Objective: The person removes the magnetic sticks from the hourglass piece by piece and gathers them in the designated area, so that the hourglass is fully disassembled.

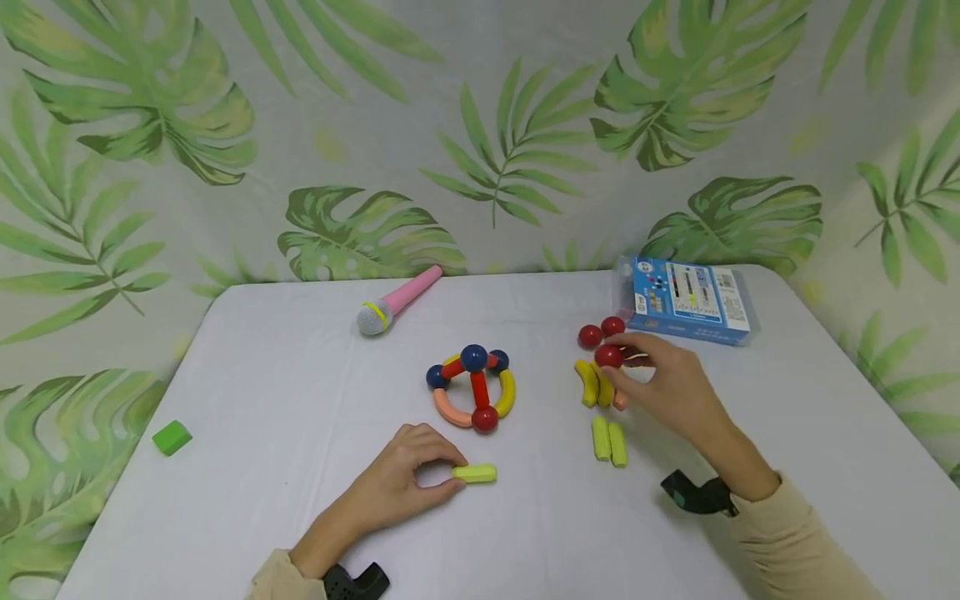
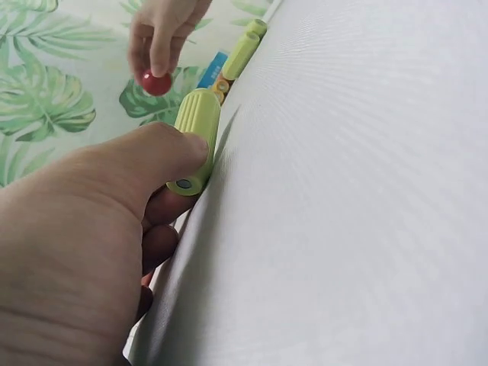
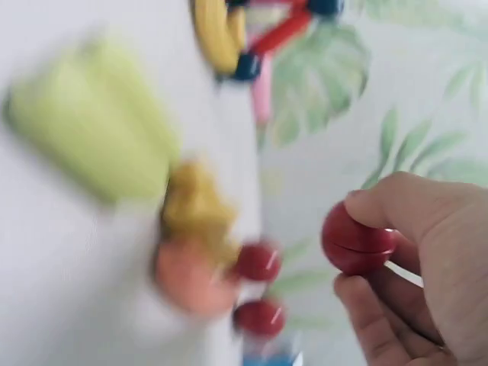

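Note:
My left hand (image 1: 408, 479) pinches one end of a short yellow-green magnetic rod (image 1: 475, 473) near the front of the table; in the left wrist view the rod (image 2: 197, 133) shows a ribbed side and a small dark disc in its end. Over at the right, my right hand (image 1: 671, 383) pinches a red ball (image 1: 608, 356) between thumb and fingers. The right wrist view shows that ball (image 3: 355, 240) held up off the table, a seam line round it. Between the hands stands a built frame of blue balls (image 1: 474, 357), a red ball (image 1: 485, 419), and red, yellow and orange rods.
Two more red balls (image 1: 590, 336) lie behind my right hand, beside curved yellow pieces (image 1: 587, 383) and two yellow-green rods (image 1: 601, 438). A blue box (image 1: 686, 296) sits at the back right. A pink toy microphone (image 1: 397, 302) lies at the back, a green block (image 1: 172, 437) at the left.

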`<state>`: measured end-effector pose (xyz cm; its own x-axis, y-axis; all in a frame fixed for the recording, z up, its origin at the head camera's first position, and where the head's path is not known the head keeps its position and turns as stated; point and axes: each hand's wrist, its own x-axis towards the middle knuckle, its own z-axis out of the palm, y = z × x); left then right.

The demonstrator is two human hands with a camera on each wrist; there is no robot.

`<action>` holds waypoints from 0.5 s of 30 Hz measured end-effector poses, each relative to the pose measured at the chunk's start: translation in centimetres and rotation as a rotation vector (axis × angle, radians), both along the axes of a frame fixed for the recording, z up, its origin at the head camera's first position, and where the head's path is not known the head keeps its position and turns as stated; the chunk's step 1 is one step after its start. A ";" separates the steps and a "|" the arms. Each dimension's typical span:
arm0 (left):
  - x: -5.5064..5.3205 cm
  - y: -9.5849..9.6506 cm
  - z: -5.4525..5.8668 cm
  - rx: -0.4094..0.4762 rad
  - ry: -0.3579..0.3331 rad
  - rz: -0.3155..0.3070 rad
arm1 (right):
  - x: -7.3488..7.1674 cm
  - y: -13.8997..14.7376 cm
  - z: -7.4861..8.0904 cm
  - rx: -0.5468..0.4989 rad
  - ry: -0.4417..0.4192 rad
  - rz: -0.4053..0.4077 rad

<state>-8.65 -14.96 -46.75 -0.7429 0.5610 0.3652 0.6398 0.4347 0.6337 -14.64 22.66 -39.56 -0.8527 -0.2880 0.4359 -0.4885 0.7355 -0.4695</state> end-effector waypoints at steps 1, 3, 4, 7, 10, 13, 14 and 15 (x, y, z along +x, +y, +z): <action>0.0 0.0 0.0 -0.004 -0.007 0.002 | -0.8 1.0 -0.4 -0.009 -0.008 -0.040; 0.0 -0.1 0.0 -0.008 -0.019 0.003 | -2.3 2.7 -1.2 -0.018 -0.034 -0.113; 0.1 -0.1 0.0 -0.010 -0.025 0.002 | -2.9 3.4 -1.7 -0.016 -0.043 -0.143; 0.1 -0.1 -0.1 -0.013 -0.030 0.004 | -4.2 4.7 -2.8 0.001 -0.080 -0.196; 0.1 -0.1 -0.1 -0.014 -0.030 0.007 | -5.1 5.2 -3.6 0.025 -0.103 -0.204; 0.1 -0.1 0.0 -0.017 -0.041 0.014 | -5.7 5.3 -3.9 0.038 -0.122 -0.209; 0.1 -0.1 0.0 -0.019 -0.046 0.017 | -5.8 5.3 -3.9 0.044 -0.128 -0.212; 0.0 -0.2 0.1 -0.021 -0.051 0.019 | -5.9 5.4 -3.9 0.046 -0.135 -0.214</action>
